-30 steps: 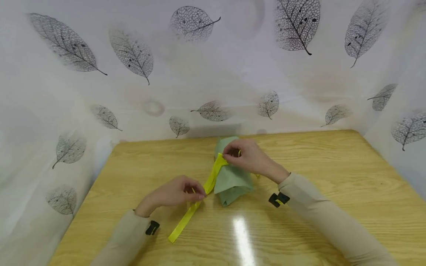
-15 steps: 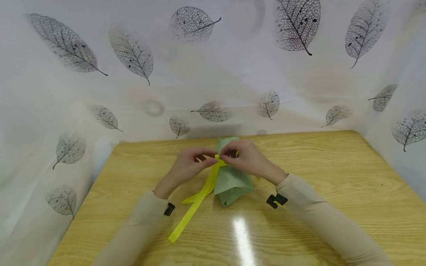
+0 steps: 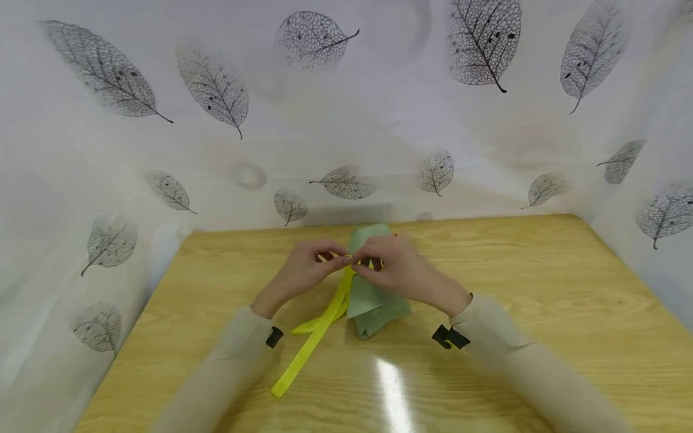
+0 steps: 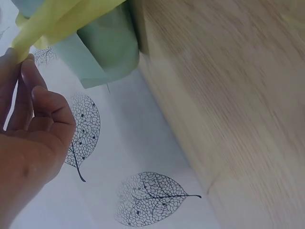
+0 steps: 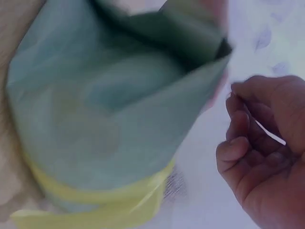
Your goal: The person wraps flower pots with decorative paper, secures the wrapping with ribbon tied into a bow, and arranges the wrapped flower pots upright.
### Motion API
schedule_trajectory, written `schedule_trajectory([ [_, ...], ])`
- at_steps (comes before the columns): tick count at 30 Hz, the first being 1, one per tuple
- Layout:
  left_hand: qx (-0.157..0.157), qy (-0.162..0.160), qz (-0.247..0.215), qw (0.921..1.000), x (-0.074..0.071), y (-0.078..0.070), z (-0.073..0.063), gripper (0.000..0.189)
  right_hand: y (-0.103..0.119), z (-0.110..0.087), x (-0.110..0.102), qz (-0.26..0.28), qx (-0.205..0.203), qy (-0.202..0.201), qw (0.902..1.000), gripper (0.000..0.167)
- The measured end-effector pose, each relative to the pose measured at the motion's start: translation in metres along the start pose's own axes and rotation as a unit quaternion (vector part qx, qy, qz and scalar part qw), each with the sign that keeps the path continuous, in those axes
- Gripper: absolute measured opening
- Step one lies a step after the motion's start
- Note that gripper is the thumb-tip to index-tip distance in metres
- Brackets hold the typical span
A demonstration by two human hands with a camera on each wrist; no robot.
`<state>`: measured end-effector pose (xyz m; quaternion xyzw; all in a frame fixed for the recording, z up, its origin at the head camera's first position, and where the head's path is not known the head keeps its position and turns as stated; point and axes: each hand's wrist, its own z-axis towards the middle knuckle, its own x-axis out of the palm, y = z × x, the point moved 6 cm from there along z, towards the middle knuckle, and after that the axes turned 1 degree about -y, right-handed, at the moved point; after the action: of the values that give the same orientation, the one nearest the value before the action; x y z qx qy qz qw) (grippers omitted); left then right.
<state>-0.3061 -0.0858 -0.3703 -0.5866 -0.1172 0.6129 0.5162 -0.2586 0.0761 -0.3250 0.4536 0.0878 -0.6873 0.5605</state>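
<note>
A pale green paper wrap lies on the table, with a yellow ribbon around it. One long ribbon tail runs toward the front left, and a shorter loop lies beside it. My left hand pinches the ribbon at the wrap's left side; the left wrist view shows the ribbon between thumb and index finger. My right hand is over the wrap, fingertips close to the left ones. In the right wrist view its fingers are loosely bent, with no ribbon visible between them. The wrap's open mouth faces that camera.
A wooden table carries everything. A pale curtain with a leaf print hangs behind it and along both sides. A small red spot shows just behind the right hand.
My left hand has left the lower ribbon strand and risen to the ribbon beside the right hand. My right hand has shifted slightly down and left, and the ribbon loop now lies loose.
</note>
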Motion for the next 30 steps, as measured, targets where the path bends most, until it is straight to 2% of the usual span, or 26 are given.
schedule_trajectory([
  [3,-0.013,0.008,-0.004,0.9999,-0.003,0.006,-0.002,0.011,0.033,-0.001,0.015,-0.029,-0.064,0.054,0.9961,0.003],
  [6,-0.025,0.019,-0.011,0.9994,-0.006,0.01,-0.003,0.013,0.058,-0.006,0.044,-0.068,-0.085,0.15,0.9826,0.002],
  [9,-0.033,0.028,-0.016,0.9989,-0.007,0.01,-0.004,0.014,0.072,-0.014,0.078,-0.147,-0.09,0.234,0.9568,0.011],
  [11,-0.033,0.033,-0.018,0.9988,-0.007,0.009,-0.004,0.014,0.075,-0.021,0.098,-0.207,-0.092,0.267,0.9365,0.019],
  [13,-0.035,0.035,-0.021,0.9986,-0.006,0.009,-0.005,0.014,0.075,-0.025,0.113,-0.265,-0.094,0.277,0.9187,0.023],
  [16,-0.033,0.036,-0.025,0.9985,-0.005,0.008,-0.005,0.014,0.073,-0.028,0.125,-0.314,-0.09,0.265,0.9075,0.022],
  [21,-0.029,0.035,-0.022,0.9987,-0.005,0.009,-0.006,0.013,0.071,-0.031,0.135,-0.348,-0.11,0.246,0.8982,0.005],
  [25,-0.031,0.037,-0.014,0.9987,-0.005,0.01,-0.006,0.013,0.071,-0.032,0.138,-0.359,-0.129,0.239,0.893,0.012],
  [30,-0.038,0.038,-0.009,0.9985,-0.006,0.012,-0.007,0.014,0.07,-0.03,0.134,-0.349,-0.115,0.267,0.8908,0.008],
])
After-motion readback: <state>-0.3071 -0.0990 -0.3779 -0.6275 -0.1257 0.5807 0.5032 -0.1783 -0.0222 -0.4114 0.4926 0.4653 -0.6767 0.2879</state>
